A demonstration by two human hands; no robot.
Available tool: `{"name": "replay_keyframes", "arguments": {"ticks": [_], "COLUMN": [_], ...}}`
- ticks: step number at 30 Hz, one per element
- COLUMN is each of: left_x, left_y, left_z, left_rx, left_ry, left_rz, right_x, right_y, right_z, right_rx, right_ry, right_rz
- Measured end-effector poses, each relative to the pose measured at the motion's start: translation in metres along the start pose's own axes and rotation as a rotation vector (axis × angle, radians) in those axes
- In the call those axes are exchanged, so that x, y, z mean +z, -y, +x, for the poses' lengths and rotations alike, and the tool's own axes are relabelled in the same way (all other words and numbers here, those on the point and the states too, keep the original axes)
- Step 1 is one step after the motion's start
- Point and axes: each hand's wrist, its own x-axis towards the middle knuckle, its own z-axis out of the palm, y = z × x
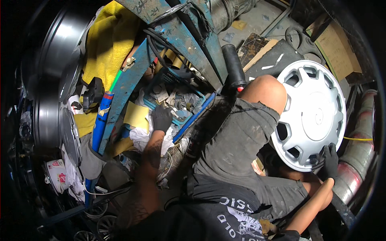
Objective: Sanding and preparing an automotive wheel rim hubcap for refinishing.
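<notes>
Gloved in black, the right hand (330, 160) has its grip closed on the lower rim of a silver hubcap (311, 114), fingers curled over the edge while the bare forearm comes up from the lower right. That hubcap stands on edge, leaning against the person's raised right knee (267, 90), with its spoked face turned toward the camera. Dark grey shorts (237, 140) cover the thigh between the two arms.

On the other side, the left hand (161, 118), also in a black glove, reaches forward and down into a clutter of small parts. Its fingers bend over the edge of a blue plastic crate (177, 94); whether they actually clasp anything cannot be told, since the fingertips are sunk among the scraps. Just beside this hand lie a yellow sheet (136, 115) and crumpled white rags (140, 136).

Beyond the crate rises a worn blue metal frame (189, 44), its beams slanting across the middle of the view. A blue tube (100, 120) leans at its left, next to a yellow cloth (108, 44). Farther left, dark steel wheel rims (56, 60) are stacked in shadow. Behind the hubcap, flattened cardboard (335, 48) lies on the floor.
</notes>
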Motion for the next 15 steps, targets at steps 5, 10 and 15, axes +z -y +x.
{"name": "replay_keyframes", "arguments": {"ticks": [5, 10, 15], "left_x": [0.026, 0.02, -0.005], "left_y": [0.107, 0.02, 0.043], "left_z": [0.021, 0.061, 0.03], "left_rx": [-0.097, 0.146, 0.093], "left_ry": [-0.076, 0.431, 0.328], "left_rz": [0.299, 0.342, 0.352], "right_x": [0.015, 0.0, 0.003], "right_y": [0.011, -0.004, 0.008], "right_z": [0.008, -0.018, -0.009], "right_rx": [-0.084, -0.014, -0.08], "right_ry": [-0.057, -0.111, -0.051], "right_rz": [0.078, 0.093, 0.034]}}
